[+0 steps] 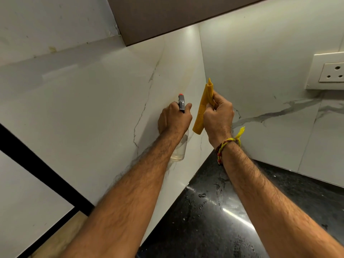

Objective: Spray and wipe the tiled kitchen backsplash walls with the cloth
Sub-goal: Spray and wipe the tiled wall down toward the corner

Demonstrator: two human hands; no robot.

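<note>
The yellow cloth [203,107] is held near the middle of the frame, folded into a long strip and standing almost upright. It is gripped tight in the right hand [218,116], close to the corner where the two tiled walls meet. It looks to be just off the tiles, but touch cannot be told for sure. Just beside it, to the left, the spray bottle [179,146] is held in the left hand [174,118]. That grip is closed around the bottle's neck, and the grey spray head [181,104] with its orange tip is pointed at the left wall [93,101]. The clear bottle body hangs down below the hand.

The step in hand seems to be spraying the corner before it is wiped. To do it well, the tip should be aimed at the tile and not at the cloth, and only a little should be sprayed. The cloth should be opened flatter so more tile is wiped at once. The right wall [260,53] has a wall socket [331,71] at the right edge of the frame, so spray should be kept away from it. Drops can be seen on the black counter [214,216] at the bottom.
</note>
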